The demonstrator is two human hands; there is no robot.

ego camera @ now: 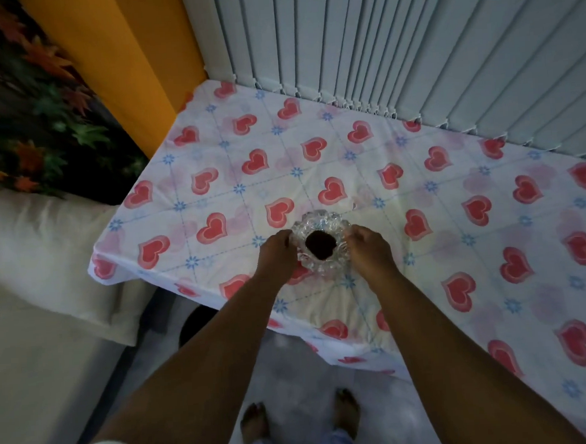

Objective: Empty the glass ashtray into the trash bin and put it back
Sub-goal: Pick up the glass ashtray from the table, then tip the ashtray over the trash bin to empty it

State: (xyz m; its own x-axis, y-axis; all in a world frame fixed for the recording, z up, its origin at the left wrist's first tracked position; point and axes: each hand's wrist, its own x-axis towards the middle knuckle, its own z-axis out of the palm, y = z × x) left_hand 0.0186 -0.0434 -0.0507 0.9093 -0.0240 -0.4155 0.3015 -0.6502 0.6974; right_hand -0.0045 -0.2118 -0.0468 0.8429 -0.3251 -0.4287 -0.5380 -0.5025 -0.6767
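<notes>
Both hands, left hand (275, 253) & right hand (369, 248), grip glass ashtray (321, 245) on heart-print tablecloth (420, 186); dark bin (196, 325) below table edge.

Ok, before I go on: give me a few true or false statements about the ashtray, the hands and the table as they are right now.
1. Both hands are at the glass ashtray, the left hand on its left side and the right hand on its right. True.
2. The ashtray is empty. False: a dark mass fills its centre.
3. The ashtray is over the tablecloth with red hearts, near the table's front edge. True.
4. The ashtray is tipped upside down. False: its opening faces up.
5. Only one hand reaches the ashtray. False: both do.
6. Vertical blinds hang behind the table. True.
</notes>
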